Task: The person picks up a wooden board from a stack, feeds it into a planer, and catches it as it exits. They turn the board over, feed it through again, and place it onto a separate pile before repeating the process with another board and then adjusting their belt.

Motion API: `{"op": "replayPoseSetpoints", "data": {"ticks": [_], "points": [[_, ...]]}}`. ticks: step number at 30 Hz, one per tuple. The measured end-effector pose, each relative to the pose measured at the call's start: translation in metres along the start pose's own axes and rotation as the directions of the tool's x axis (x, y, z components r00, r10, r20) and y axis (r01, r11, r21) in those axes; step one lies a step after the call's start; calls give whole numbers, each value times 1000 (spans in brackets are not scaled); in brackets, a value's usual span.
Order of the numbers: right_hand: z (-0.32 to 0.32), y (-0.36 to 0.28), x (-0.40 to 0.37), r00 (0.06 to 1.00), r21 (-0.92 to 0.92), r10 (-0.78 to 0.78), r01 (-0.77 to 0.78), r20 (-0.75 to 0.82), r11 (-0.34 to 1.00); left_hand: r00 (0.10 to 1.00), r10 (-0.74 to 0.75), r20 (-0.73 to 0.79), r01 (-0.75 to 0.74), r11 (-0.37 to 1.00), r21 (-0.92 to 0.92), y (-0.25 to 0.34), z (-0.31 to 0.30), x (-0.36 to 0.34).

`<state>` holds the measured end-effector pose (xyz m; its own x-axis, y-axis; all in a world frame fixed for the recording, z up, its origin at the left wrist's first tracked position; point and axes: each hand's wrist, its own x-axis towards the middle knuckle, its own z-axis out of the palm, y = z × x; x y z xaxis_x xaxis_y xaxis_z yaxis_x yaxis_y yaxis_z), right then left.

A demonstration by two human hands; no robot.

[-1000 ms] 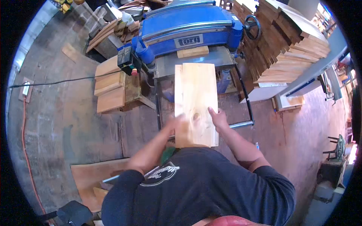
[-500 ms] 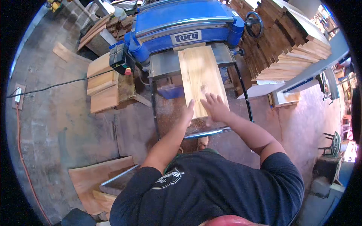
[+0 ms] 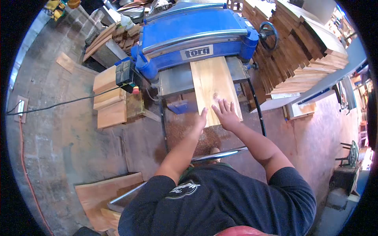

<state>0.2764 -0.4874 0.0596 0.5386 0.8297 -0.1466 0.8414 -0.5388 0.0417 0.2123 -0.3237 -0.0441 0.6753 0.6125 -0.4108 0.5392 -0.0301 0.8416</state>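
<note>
Left hand [image 3: 202, 120] edged board [image 3: 213, 80], grip hidden | right hand [image 3: 228, 116] lay spread atop | machine [image 3: 193, 29] stood ahead | level support was advisable

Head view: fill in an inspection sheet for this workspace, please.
Surface: metal bed under the board.
Job's things: board, far end at the blue machine's front, near end overhanging the bed.
Clutter: speckled debris on the floor below.
Grips: left grip at the board's left edge, partly hidden; right grip spread flat on top.
Cables: black cable towards the control box; orange cable down the left side.
Surroundings: stacked boards at right; more boards at left.
</note>
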Motion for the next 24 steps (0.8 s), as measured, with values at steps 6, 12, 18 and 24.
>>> {"op": "replayPoseSetpoints", "data": {"ticks": [6,12,18,24], "points": [[8,12,17,999,42,1,0,-35,999,999,-37,38,42,989,-144,53,-10,-22],[1,17,29,1000,25,5,-5,-4,1000,994,-99,54,105,987,-122,76,-15,-15],[-3,24,43,1000,26,10,-10,8,1000,1000,-20,13,22,992,-125,39,0,30],[-1,31,59,1000,28,21,-20,-10,999,990,-136,-24,134,987,-86,58,-1,36]]}}
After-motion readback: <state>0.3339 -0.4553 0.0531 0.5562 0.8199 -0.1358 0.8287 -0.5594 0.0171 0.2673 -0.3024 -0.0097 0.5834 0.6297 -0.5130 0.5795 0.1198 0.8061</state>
